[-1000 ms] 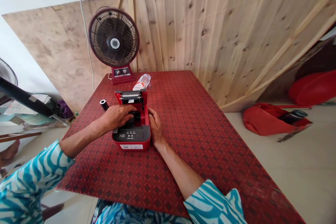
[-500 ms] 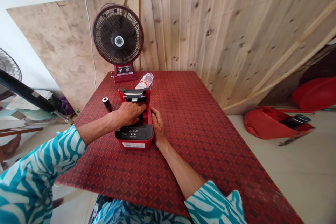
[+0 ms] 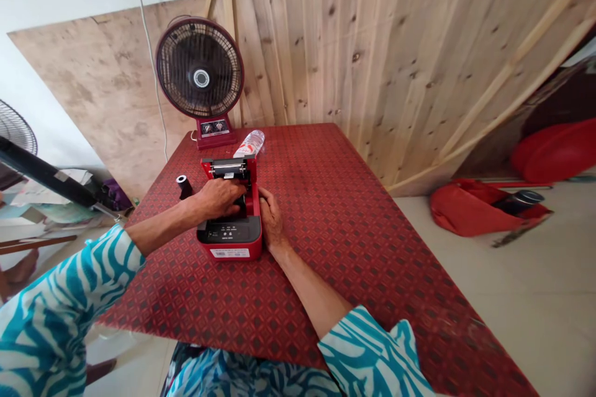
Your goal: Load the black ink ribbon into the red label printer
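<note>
A red and black label printer [image 3: 230,250] stands on the table with its lid raised, the dark roller and bright metal rods inside the lid showing. My left hand [image 3: 218,197] reaches across into the open bay from the left. Its fingers are bent down inside, and the fingertips are hidden, so whatever they pinch cannot be made out. Against the printer's right wall rests my right hand [image 3: 272,218], fingers curled along the side, steadying it. Just left of the printer, a small black roll [image 3: 184,187] with a white core stands on the table.
Behind the printer a clear plastic bottle [image 3: 250,144] lies on its side. A dark red table fan [image 3: 201,78] stands at the table's [image 3: 335,229] far left corner, its cord running up the wall. On the floor to the right sits a red bag [image 3: 459,209].
The view has shifted slightly, so everything sits a little further left. Both hands keep their places at the printer; my left fingers stay inside the bay.
</note>
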{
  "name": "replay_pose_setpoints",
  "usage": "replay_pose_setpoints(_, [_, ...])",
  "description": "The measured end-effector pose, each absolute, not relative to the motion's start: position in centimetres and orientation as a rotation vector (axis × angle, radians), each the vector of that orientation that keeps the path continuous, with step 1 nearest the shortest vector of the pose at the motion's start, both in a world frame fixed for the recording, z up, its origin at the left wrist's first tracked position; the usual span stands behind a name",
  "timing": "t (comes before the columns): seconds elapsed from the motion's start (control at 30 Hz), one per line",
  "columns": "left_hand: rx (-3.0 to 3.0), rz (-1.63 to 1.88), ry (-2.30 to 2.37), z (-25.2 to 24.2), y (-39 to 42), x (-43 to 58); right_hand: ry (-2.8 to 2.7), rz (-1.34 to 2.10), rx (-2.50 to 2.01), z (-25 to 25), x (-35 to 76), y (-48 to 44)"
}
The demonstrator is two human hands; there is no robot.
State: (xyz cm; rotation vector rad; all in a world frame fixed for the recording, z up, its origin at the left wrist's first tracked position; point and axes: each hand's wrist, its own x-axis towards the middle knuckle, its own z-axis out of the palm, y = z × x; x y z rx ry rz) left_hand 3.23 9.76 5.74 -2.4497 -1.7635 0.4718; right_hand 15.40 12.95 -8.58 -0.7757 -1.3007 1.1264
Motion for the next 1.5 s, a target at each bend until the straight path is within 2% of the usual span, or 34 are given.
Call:
replay_pose_setpoints(0.63, [-2.542,-0.023,-1.606,5.5,7.3,1.8,-1.322,1.174,-0.816,-7.9,15.7,12.6])
replay_pose_setpoints(0.7, [-2.603,-0.251,-1.563,6.5,6.4,1.9,-1.323,1.178,-0.812,-7.9,15.8,12.6])
replay_pose_setpoints(0.8, [-2.546,-0.789,-1.641,8.7,4.9,0.5,-1.31,1.186,-0.805,-8.1,15.8,12.8])
replay_pose_setpoints(0.97, [-1.878,-1.75,-2.21,9.9,3.0,-7.5,-1.31,1.2,-0.81,-8.6,16.0,13.0])
replay_pose_setpoints(1.03, [-1.684,-1.966,-2.368,8.8,2.5,-10.9,-1.312,1.218,-0.82,-8.6,16.1,13.0])
replay_pose_setpoints(1.23, [-1.668,-1.824,-2.552,3.4,3.0,-15.8,-1.322,1.218,-0.868,-8.6,16.5,13.0])
replay_pose_setpoints(1.5, [-1.858,-1.678,-2.458,-1.2,10.7,-18.2,-1.312,1.256,-0.924,-8.5,16.8,12.8])
